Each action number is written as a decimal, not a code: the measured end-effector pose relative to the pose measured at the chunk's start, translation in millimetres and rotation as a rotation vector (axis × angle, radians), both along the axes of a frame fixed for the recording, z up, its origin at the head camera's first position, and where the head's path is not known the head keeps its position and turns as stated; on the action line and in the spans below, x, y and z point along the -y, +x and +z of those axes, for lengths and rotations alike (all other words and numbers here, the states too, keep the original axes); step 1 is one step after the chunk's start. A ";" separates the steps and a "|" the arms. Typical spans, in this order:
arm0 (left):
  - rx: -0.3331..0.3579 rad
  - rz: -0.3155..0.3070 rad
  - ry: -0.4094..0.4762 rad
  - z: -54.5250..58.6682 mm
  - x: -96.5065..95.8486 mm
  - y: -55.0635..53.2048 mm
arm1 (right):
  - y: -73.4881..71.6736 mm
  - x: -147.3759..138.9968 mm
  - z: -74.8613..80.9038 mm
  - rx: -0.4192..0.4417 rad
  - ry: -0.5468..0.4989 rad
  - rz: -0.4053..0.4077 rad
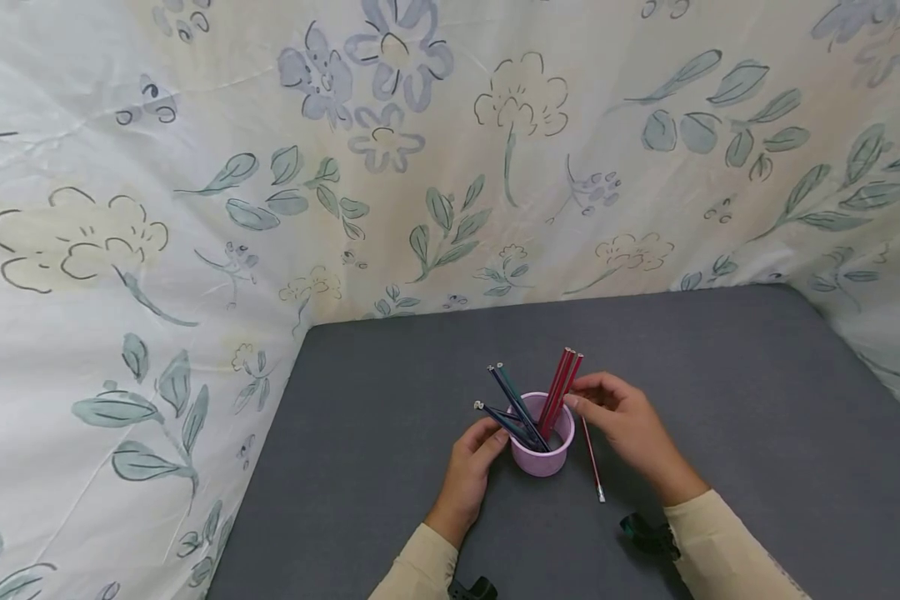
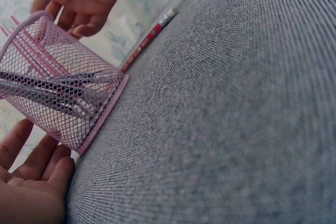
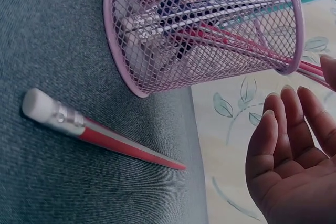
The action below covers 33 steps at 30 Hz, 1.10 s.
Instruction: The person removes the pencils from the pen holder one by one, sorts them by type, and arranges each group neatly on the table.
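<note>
A pink mesh pencil cup (image 1: 540, 463) stands upright on the grey table, holding several dark blue and green pencils (image 1: 512, 392) leaning left and several red pencils (image 1: 559, 387) leaning toward the back right. At the cup's left side is my left hand (image 1: 467, 468), its fingers (image 2: 39, 163) loosely extended against or close to the mesh. Near the red pencils at the rim, my right hand (image 1: 633, 425) has its fingers (image 3: 296, 129) apart; whether the thumb touches a pencil I cannot tell. One loose red pencil (image 3: 131, 148) with a white eraser lies right of the cup.
Grey cloth covers the table (image 1: 390, 383). Floral fabric (image 1: 450, 167) hangs along its back and left edges. Dark wrist devices (image 1: 648, 535) sit at both sleeves.
</note>
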<state>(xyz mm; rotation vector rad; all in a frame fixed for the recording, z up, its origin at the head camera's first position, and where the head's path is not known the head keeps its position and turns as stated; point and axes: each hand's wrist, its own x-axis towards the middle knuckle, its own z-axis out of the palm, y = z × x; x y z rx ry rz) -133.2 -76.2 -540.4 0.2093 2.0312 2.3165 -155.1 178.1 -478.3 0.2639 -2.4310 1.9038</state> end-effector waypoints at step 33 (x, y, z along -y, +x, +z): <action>-0.008 0.012 -0.002 -3.6 -3.8 4.1 | 0.2 6.7 -6.6 -0.133 0.040 -0.042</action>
